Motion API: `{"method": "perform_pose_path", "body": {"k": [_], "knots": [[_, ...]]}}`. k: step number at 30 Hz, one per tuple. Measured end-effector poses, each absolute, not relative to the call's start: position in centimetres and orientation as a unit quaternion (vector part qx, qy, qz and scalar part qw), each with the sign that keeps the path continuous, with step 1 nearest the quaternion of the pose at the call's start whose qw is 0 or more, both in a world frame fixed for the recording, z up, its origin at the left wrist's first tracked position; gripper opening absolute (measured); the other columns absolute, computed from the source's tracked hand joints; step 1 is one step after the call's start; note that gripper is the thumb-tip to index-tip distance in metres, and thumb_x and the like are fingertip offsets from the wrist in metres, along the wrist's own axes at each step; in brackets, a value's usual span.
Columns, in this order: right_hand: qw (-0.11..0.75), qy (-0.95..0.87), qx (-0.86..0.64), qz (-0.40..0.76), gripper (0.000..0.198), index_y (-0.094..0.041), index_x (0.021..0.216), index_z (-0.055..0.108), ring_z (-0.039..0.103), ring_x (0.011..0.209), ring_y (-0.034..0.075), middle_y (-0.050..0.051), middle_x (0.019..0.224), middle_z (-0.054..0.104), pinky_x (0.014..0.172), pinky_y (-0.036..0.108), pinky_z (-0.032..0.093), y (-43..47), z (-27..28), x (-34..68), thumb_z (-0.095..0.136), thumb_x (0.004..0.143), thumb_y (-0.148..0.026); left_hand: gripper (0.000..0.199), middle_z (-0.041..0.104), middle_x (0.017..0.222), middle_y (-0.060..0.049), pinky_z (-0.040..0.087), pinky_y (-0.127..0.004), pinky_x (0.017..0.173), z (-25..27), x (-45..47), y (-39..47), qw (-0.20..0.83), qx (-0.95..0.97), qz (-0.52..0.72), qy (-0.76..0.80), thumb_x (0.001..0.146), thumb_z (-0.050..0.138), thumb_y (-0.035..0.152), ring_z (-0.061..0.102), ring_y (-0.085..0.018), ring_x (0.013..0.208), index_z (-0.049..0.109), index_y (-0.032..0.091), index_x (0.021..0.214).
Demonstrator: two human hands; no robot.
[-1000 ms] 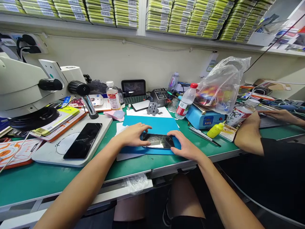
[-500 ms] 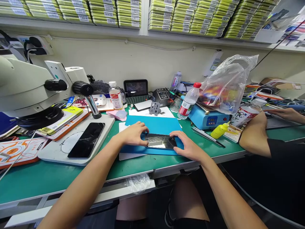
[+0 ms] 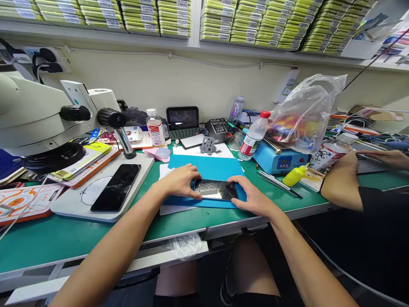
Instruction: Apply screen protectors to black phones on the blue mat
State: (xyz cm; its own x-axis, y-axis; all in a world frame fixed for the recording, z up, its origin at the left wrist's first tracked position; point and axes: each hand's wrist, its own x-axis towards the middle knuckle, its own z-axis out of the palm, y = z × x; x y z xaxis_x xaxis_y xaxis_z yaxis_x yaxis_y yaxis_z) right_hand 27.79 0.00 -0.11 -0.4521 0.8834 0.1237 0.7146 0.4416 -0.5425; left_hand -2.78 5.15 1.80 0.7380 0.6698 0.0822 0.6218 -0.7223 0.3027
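We've got a dark phone lying flat on the blue mat, long side across us, btwn our two hands. Our L hand has its fingers partway open, thumb on the near edge and the rest on the far edge, so it has hold of the L end. Our R hand does the same at the R end, w/ its fingers about as wide apart. Glare on the glass is strong, so it might be just a screen and not a whole phone. The step in hand, we'd say, is keeping it flat and still by both ends. The next move prob. calls for soft, even fingers on both sides, w/ no bending. The thin tools lie on the green surface, near our R hand.
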Motion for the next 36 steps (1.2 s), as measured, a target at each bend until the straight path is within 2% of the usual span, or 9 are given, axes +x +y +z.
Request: {"method": "perform_pose_path", "body": {"k": [22,36], "knots": [[0.207,-0.812,-0.499,0.221,0.05,-0.028,0.128,0.052,0.057,0.125,0.03,0.008,0.133,0.059,0.106,0.046,0.047,-0.11,0.43,27.67,0.065,0.081,-0.035,0.059,0.061,0.103,-0.007,0.047,-0.036,0.081,1.97,-2.56,5.01,0.12,0.924,0.098,0.349,0.072,0.077,0.059,0.055,-0.027,0.104,0.069,0.018,0.114],[0.214,-0.816,-0.487,0.226,0.049,-0.027,0.128,0.051,0.056,0.125,0.029,0.008,0.132,0.058,0.109,0.046,0.044,0.13,0.14,27.81,0.066,0.081,-0.033,0.062,0.063,0.107,-0.008,0.047,-0.036,0.081,1.61,-2.67,5.3,0.124,0.924,0.102,0.346,0.072,0.076,0.064,0.055,-0.028,0.107,0.068,0.019,0.115]]}}
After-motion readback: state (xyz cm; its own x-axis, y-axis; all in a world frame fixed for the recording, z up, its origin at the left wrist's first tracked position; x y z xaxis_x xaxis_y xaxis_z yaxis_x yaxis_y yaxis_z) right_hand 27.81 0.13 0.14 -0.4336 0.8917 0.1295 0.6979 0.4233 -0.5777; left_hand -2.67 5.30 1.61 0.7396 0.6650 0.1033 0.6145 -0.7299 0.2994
